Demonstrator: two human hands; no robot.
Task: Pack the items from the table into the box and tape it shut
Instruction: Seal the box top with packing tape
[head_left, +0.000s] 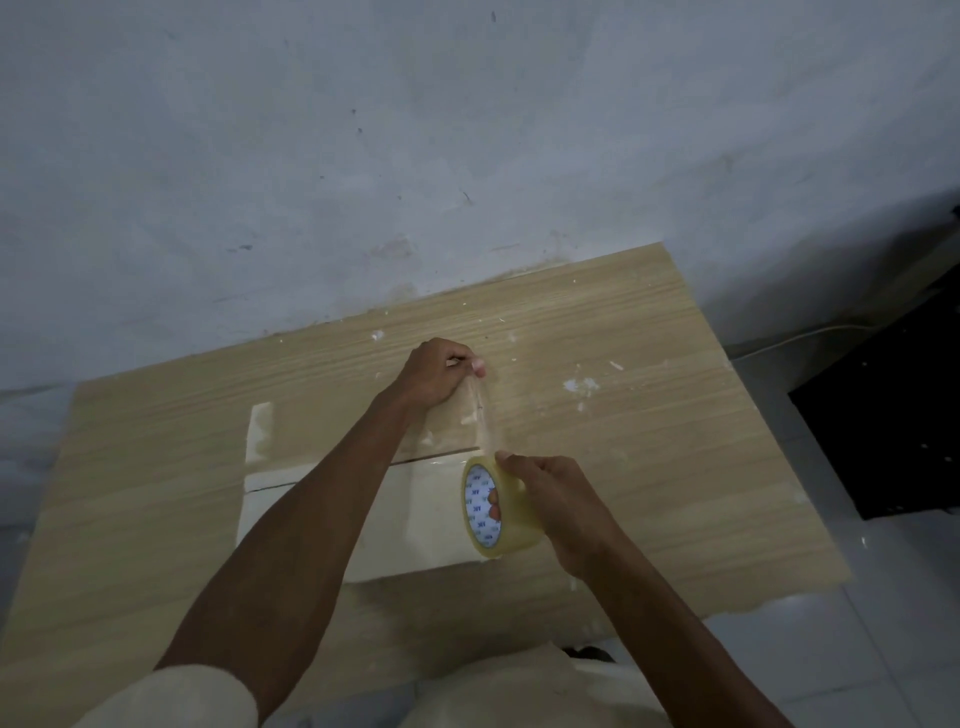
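Observation:
A pale flat box (415, 525) lies on the wooden table (649, 441) with its flaps down, a seam running across its top. My right hand (556, 504) grips a roll of clear tape (493, 506) above the box's right side. My left hand (441, 371) pinches the free end of the tape strip (483, 415), which stretches from the roll up to those fingers, beyond the box's far edge. My left forearm crosses over the box and hides part of its top.
A grey wall stands right behind the table. A black object (893, 415) sits on the floor at the right, with a white cable near it. A strip of tape (260, 431) lies stuck on the table left of the box. White flecks dot the tabletop.

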